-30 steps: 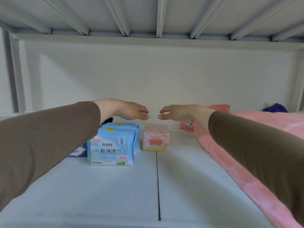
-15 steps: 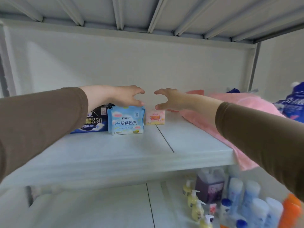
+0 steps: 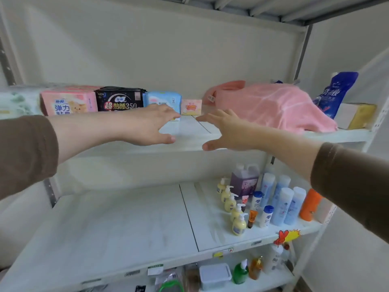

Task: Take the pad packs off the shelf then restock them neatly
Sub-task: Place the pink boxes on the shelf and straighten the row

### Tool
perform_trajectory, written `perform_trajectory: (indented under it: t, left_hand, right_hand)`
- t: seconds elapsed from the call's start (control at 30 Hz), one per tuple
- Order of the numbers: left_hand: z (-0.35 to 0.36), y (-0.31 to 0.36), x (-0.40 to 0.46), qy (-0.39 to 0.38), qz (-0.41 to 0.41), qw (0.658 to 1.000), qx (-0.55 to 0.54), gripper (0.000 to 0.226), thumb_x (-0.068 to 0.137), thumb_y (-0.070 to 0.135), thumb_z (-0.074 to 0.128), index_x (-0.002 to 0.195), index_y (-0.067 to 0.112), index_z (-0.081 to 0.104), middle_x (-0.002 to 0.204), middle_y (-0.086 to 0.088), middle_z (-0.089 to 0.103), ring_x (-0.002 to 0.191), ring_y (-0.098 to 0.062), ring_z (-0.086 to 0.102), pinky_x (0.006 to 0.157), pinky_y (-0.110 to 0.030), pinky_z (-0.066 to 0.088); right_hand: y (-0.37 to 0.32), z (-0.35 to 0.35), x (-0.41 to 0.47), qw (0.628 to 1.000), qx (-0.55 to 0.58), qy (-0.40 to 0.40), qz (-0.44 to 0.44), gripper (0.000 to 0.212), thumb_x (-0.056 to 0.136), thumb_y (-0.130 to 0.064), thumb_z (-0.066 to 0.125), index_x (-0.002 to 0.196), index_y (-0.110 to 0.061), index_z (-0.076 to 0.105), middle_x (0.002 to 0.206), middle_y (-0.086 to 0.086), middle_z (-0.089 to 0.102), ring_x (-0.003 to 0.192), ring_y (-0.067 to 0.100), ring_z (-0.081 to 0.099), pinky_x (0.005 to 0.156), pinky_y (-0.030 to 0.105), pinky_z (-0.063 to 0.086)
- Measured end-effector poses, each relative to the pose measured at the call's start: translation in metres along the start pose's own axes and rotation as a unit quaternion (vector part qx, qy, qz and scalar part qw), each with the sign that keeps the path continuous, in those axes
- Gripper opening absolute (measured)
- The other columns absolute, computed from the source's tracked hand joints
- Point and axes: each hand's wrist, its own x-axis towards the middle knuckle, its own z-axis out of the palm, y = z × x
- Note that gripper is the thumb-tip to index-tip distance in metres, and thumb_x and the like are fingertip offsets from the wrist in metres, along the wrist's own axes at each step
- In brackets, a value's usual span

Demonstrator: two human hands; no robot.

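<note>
A row of pad packs stands at the back of the upper shelf: a pink pack at the left, then a black pack, a light blue pack and a small pink-yellow pack. My left hand reaches out over the shelf with relaxed, spread fingers, partly covering the blue pack's lower front. My right hand is stretched out beside it, fingers straight, just in front of the small pack. Neither hand holds anything.
A pink towel lies on the upper shelf's right, with a blue refill pouch and a yellow-white box beyond it. Several bottles crowd the right of the lower shelf. A green-white pack sits far left.
The view has pulled back from the shelf, so the lower shelves show. Both hands have drawn back toward the shelf's front edge and their fingers have straightened.
</note>
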Motion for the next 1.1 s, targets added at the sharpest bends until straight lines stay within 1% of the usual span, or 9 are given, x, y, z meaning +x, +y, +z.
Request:
perform_trajectory:
  t: [0.07, 0.13, 0.27, 0.33, 0.47, 0.67, 0.8, 0.93, 1.1]
  left_hand:
    - [0.015, 0.020, -0.024, 0.005, 0.003, 1.000, -0.004, 0.073, 0.095, 0.054, 0.051, 0.155, 0.025, 0.021, 0.159, 0.006, 0.021, 0.145, -0.018, 0.018, 0.118, -0.039, 0.025]
    - [0.036, 0.042, -0.045, 0.010, 0.012, 1.000, -0.002, 0.075, 0.094, 0.054, 0.053, 0.155, 0.025, 0.020, 0.159, 0.005, 0.020, 0.145, -0.018, 0.018, 0.118, -0.037, 0.025]
    - [0.092, 0.081, -0.081, -0.010, 0.017, 1.000, -0.001, 0.080, 0.094, 0.055, 0.051, 0.157, 0.025, 0.012, 0.164, 0.003, 0.009, 0.150, -0.018, 0.007, 0.122, -0.040, 0.019]
    - [0.123, 0.097, -0.095, -0.017, 0.025, 1.000, 0.000, 0.081, 0.094, 0.055, 0.051, 0.157, 0.024, 0.010, 0.165, 0.001, 0.006, 0.151, -0.019, 0.004, 0.123, -0.041, 0.016]
    - [0.193, 0.124, -0.122, -0.049, 0.028, 0.997, -0.052, 0.084, 0.093, 0.052, 0.053, 0.158, 0.024, 0.007, 0.165, 0.003, 0.002, 0.151, -0.017, -0.001, 0.122, -0.038, 0.010]
    - [0.322, 0.147, -0.149, -0.092, 0.031, 0.990, -0.099, 0.085, 0.093, 0.052, 0.054, 0.158, 0.019, 0.010, 0.165, -0.002, 0.008, 0.151, -0.020, 0.004, 0.121, -0.034, 0.009]
    - [0.412, 0.157, -0.164, -0.126, 0.036, 0.983, -0.133, 0.087, 0.091, 0.052, 0.058, 0.158, 0.019, 0.013, 0.164, -0.001, 0.012, 0.151, -0.021, 0.007, 0.121, -0.034, 0.011]
    - [0.512, 0.162, -0.187, -0.175, 0.035, 0.967, -0.183, 0.084, 0.094, 0.049, 0.055, 0.158, 0.018, 0.011, 0.164, 0.000, 0.011, 0.150, -0.019, 0.008, 0.122, -0.032, 0.009]
    - [0.645, 0.174, -0.216, -0.240, 0.015, 0.944, -0.224, 0.079, 0.095, 0.046, 0.054, 0.157, 0.017, 0.014, 0.162, 0.002, 0.015, 0.149, -0.017, 0.011, 0.121, -0.030, 0.013]
  right_hand:
    - [-0.004, 0.017, -0.028, 1.000, 0.004, -0.001, -0.012, 0.085, 0.085, -0.052, 0.070, 0.154, -0.035, 0.025, 0.157, -0.004, 0.024, 0.139, 0.023, 0.019, 0.113, 0.045, 0.029]
    - [-0.006, 0.040, -0.054, 1.000, 0.005, -0.001, -0.012, 0.088, 0.083, -0.054, 0.070, 0.155, -0.036, 0.023, 0.160, -0.004, 0.019, 0.141, 0.023, 0.016, 0.115, 0.048, 0.028]
    - [-0.008, 0.100, -0.104, 1.000, -0.012, -0.014, -0.003, 0.090, 0.082, -0.056, 0.069, 0.154, -0.038, 0.019, 0.162, -0.005, 0.014, 0.143, 0.025, 0.014, 0.114, 0.054, 0.029]
    - [-0.010, 0.131, -0.127, 1.000, -0.016, -0.015, 0.000, 0.090, 0.083, -0.056, 0.069, 0.155, -0.036, 0.019, 0.163, -0.003, 0.013, 0.144, 0.027, 0.015, 0.114, 0.054, 0.029]
    - [-0.013, 0.204, -0.166, 0.999, -0.038, -0.029, 0.026, 0.094, 0.083, -0.057, 0.068, 0.156, -0.034, 0.015, 0.163, 0.000, 0.011, 0.145, 0.029, 0.015, 0.114, 0.053, 0.029]
    - [-0.009, 0.316, -0.206, 0.996, -0.008, -0.065, 0.067, 0.093, 0.083, -0.054, 0.070, 0.156, -0.031, 0.018, 0.164, 0.000, 0.011, 0.145, 0.027, 0.015, 0.111, 0.046, 0.030]
    - [-0.009, 0.399, -0.222, 0.991, 0.008, -0.094, 0.100, 0.094, 0.081, -0.051, 0.073, 0.156, -0.030, 0.020, 0.163, 0.001, 0.016, 0.144, 0.029, 0.020, 0.111, 0.046, 0.032]
    - [-0.009, 0.494, -0.236, 0.983, 0.027, -0.128, 0.127, 0.092, 0.082, -0.051, 0.072, 0.155, -0.029, 0.020, 0.162, 0.001, 0.018, 0.144, 0.028, 0.020, 0.111, 0.044, 0.032]
    - [-0.001, 0.632, -0.263, 0.966, 0.066, -0.183, 0.169, 0.089, 0.082, -0.048, 0.073, 0.154, -0.028, 0.023, 0.162, 0.000, 0.019, 0.143, 0.028, 0.022, 0.111, 0.043, 0.034]
